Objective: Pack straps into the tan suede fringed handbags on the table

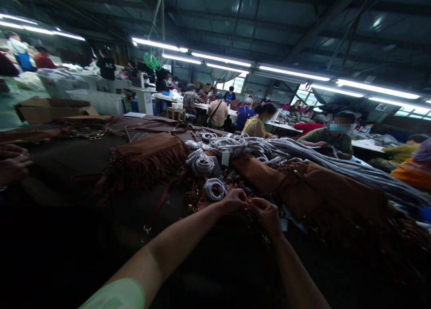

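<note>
Both hands work at the near edge of a dark work table (pixel 67 165), forearms reaching in from the bottom of the head view, a pale green sleeve (pixel 114 294) on the left arm. The left hand (pixel 232 200) and right hand (pixel 266 215) meet over a tangle of brown fringe (pixel 215 206) and small metal fittings (pixel 198 208). Fingers curled, fingertips (pixel 248 201) of the two hands together or nearly so; whatever lies between them is too dark and small to tell, so a clamp on anything can't be confirmed. The fringe sits directly below the hands, at the table edge. Just beyond are coiled grey straps (pixel 214 189) and a second coil (pixel 202 165), with a white tag (pixel 225 158) nearby. To the left lies a brown suede fringed bag (pixel 148 158); to the right, a larger brown suede panel (pixel 323 194), with long grey straps (pixel 336 165) running across the table. A metal clip (pixel 146 229) hangs from a brown strap (pixel 161 201). Another person's hand (pixel 11 164) rests at the far left – well apart. Beyond the table, seated workers (pixel 256 120) fill rows of benches under fluorescent tubes (pixel 289 72).
</note>
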